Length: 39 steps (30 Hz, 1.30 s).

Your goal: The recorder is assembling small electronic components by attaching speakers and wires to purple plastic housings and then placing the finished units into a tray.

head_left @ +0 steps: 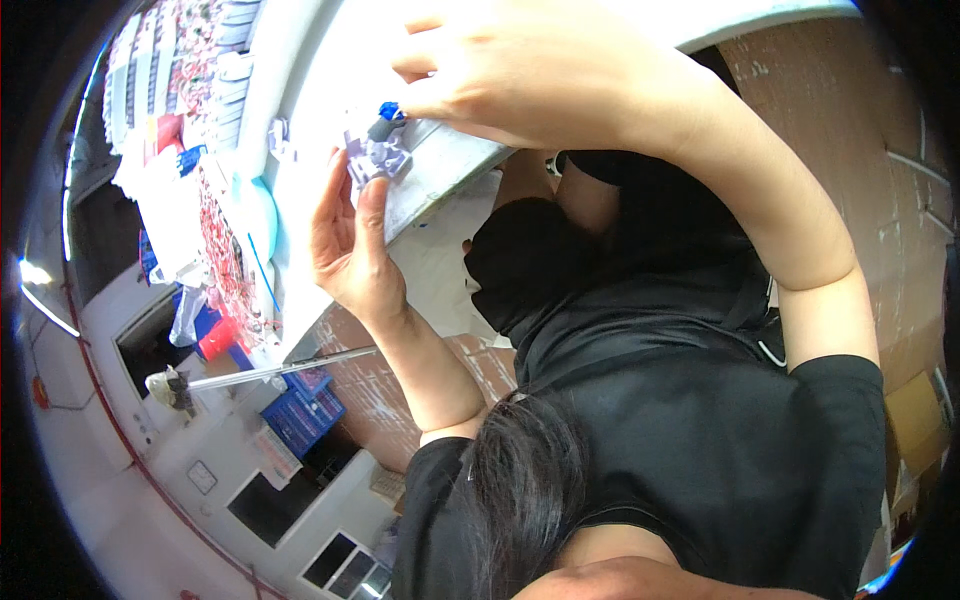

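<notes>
My left hand point(355, 245) grips a pale lavender plastic part point(385, 158) of angular, many-pronged shape, between thumb and fingers at the table's near edge. Just above it, my right hand point(500, 75) reaches over from the right with its fingers curled. Its thumb tip meets a small bright blue piece point(391, 111), which sits against a dark grey bit point(381, 130) on top of the lavender part. Some of the right fingers are washed out by glare. Another small lavender piece point(281, 140) lies on the table left of my hands.
The white table point(455, 155) runs along the front. On its left are heaps of small red and white parts point(225, 230), grey racks point(225, 95) and a pale blue rounded object point(257, 215). A metal bar point(270, 372) crosses beside the table; blue crates point(300, 415) stand beyond.
</notes>
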### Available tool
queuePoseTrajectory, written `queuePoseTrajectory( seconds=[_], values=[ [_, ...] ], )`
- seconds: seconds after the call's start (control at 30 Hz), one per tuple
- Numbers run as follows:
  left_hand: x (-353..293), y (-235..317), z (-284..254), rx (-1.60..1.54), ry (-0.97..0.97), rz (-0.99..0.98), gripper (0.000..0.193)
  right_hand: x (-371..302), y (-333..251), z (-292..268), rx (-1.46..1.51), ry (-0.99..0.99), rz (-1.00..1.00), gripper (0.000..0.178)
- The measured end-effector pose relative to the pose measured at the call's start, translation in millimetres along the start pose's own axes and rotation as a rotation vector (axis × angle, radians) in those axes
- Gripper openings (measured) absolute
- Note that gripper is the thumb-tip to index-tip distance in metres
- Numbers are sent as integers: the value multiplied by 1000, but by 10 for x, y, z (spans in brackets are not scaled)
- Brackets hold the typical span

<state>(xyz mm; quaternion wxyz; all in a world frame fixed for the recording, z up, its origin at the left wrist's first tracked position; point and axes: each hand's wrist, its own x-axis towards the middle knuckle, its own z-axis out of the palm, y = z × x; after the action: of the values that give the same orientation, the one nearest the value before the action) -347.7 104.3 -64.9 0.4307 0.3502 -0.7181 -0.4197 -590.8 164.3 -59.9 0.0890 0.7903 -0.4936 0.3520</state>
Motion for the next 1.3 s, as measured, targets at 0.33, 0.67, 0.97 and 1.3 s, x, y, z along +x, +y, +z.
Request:
queuePoseTrajectory(
  seconds=[0.33, 0.67, 0.97, 1.3],
  values=[
    [-16, -15, 52, 146, 8, 73, 37, -61, 29, 97, 163, 78, 33, 13],
    [-28, 84, 58, 330, -30, 153, 33, 42, 6, 24, 227, -230, 108, 13],
    [113, 276, 28, 603, -176, 185, 28, 24, -4, 36, 29, 6, -60, 14],
    [103, 186, 64, 660, -191, 330, 33, 182, 11, 133, 13, 51, -130, 20]
  ],
)
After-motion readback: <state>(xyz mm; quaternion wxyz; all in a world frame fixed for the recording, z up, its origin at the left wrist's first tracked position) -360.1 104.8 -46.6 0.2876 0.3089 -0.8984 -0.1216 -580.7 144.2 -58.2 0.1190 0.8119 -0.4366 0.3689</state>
